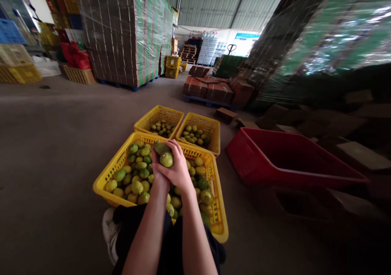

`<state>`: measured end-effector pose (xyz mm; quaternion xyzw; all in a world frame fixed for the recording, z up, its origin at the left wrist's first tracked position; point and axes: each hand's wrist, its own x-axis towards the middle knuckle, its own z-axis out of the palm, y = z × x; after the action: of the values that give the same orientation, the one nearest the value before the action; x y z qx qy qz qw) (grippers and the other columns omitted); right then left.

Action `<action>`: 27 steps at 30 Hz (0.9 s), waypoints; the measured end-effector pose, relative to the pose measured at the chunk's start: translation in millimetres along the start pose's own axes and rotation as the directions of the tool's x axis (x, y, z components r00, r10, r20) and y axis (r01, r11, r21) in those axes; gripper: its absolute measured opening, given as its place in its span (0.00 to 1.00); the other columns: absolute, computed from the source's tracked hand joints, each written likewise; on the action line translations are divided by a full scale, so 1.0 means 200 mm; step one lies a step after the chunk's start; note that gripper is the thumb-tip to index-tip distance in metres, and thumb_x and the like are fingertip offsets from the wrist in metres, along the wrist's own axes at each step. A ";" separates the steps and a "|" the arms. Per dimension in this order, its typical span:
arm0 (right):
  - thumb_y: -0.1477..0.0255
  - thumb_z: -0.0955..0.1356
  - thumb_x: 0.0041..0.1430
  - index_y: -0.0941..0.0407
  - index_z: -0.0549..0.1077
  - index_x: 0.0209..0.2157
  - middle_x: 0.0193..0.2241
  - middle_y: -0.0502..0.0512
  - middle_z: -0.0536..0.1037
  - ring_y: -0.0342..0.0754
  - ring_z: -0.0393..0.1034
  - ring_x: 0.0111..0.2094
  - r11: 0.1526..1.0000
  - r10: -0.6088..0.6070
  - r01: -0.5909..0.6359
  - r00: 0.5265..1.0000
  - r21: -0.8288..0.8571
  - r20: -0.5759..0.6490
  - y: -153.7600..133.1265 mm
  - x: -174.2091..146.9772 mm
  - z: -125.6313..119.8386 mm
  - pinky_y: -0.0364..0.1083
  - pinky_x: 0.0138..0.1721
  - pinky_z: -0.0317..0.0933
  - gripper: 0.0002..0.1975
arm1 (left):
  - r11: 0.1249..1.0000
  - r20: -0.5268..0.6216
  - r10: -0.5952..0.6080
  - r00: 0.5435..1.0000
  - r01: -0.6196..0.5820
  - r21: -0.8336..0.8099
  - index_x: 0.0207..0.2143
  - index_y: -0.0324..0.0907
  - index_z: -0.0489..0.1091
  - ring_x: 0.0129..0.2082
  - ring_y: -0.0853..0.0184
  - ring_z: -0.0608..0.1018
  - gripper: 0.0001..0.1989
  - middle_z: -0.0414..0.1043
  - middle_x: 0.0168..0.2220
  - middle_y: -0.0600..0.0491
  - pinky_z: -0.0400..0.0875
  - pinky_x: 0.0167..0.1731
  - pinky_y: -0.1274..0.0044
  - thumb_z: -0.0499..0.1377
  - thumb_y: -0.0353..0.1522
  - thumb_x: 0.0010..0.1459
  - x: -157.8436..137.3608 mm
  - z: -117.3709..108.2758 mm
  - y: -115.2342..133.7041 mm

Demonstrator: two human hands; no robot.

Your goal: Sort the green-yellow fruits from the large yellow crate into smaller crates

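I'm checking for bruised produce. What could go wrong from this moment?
The two green fruits cupped between the left hand and right hand might slip and bruise others in the large yellow crate below. Its near edge lies close to the knees, so shifting them could jolt it.

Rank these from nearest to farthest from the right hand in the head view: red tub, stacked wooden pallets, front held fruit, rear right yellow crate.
1. Front held fruit: against the right hand.
2. Rear right yellow crate: just ahead.
3. Red tub: off to the right.
4. Stacked wooden pallets: far background.
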<state>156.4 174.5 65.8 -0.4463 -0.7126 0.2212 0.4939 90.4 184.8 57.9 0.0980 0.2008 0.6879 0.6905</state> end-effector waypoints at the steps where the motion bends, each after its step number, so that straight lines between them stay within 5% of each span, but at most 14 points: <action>1: 0.69 0.79 0.45 0.57 0.69 0.58 0.62 0.68 0.70 0.61 0.57 0.69 1.000 -0.003 0.003 1.000 0.009 0.010 0.00 0.00 0.00 0.59 0.68 0.55 0.38 | 1.000 -0.019 0.014 1.000 -0.014 -0.003 0.47 0.53 0.76 0.51 0.55 0.80 0.18 0.80 0.45 0.51 0.80 0.37 0.70 0.60 0.50 0.60 0.00 0.00 0.02; 8: 0.61 0.78 0.51 0.55 0.75 0.52 0.60 0.67 0.73 0.60 0.69 0.62 0.998 -0.005 0.007 1.000 0.056 -0.027 -0.06 0.00 0.10 0.58 0.63 0.63 0.28 | 0.991 -0.125 0.100 0.987 -0.110 -0.076 0.47 0.45 0.75 0.45 0.64 0.80 0.17 0.79 0.38 0.53 0.76 0.40 0.79 0.63 0.45 0.62 0.01 0.00 0.15; 12: 0.58 0.78 0.48 0.56 0.78 0.47 0.45 0.61 0.83 0.59 0.79 0.46 0.989 0.097 -0.074 0.977 0.127 -0.191 -0.13 -0.01 0.14 0.55 0.51 0.72 0.26 | 0.993 -0.116 0.115 0.987 -0.118 -0.017 0.42 0.44 0.74 0.34 0.67 0.79 0.20 0.73 0.32 0.55 0.75 0.38 0.78 0.64 0.50 0.58 0.01 0.02 0.22; 15: 0.54 0.78 0.44 0.58 0.79 0.39 0.31 0.54 0.83 0.54 0.77 0.32 0.954 0.228 -0.160 0.935 0.254 -0.270 -0.15 -0.01 0.12 0.49 0.36 0.72 0.26 | 0.992 -0.093 0.121 0.988 -0.117 0.038 0.37 0.44 0.73 0.25 0.72 0.73 0.23 0.69 0.29 0.57 0.72 0.32 0.79 0.59 0.55 0.60 0.00 0.04 0.29; 19: 0.48 0.76 0.43 0.57 0.74 0.29 0.21 0.48 0.74 0.45 0.66 0.22 0.797 0.464 -0.298 0.859 0.525 -0.217 -0.12 0.00 0.03 0.44 0.22 0.63 0.26 | 0.989 -0.061 0.062 0.996 -0.053 0.137 0.33 0.43 0.71 0.18 0.74 0.63 0.28 0.66 0.25 0.56 0.63 0.21 0.80 0.50 0.57 0.64 -0.02 0.05 0.40; 22: 0.44 0.73 0.47 0.54 0.72 0.32 0.20 0.46 0.72 0.43 0.61 0.18 0.654 0.588 -0.343 0.791 0.674 -0.168 -0.06 0.00 -0.05 0.43 0.16 0.55 0.27 | 0.955 -0.056 -0.034 0.998 0.049 0.293 0.32 0.40 0.72 0.14 0.74 0.58 0.30 0.64 0.21 0.55 0.55 0.16 0.80 0.46 0.54 0.68 -0.02 0.00 0.46; 27: 0.48 0.72 0.52 0.54 0.73 0.35 0.29 0.53 0.78 0.47 0.71 0.26 0.557 0.596 -0.356 0.801 0.750 -0.062 0.03 -0.03 -0.15 0.44 0.19 0.58 0.23 | 0.906 -0.073 -0.067 0.995 0.092 0.413 0.32 0.38 0.73 0.16 0.73 0.65 0.27 0.71 0.22 0.50 0.59 0.17 0.80 0.47 0.48 0.71 -0.05 -0.05 0.49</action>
<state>186.4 168.9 71.5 -0.4284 -0.3345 0.5305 0.6505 -3.1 176.1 90.5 0.2149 0.3662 0.6031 0.6752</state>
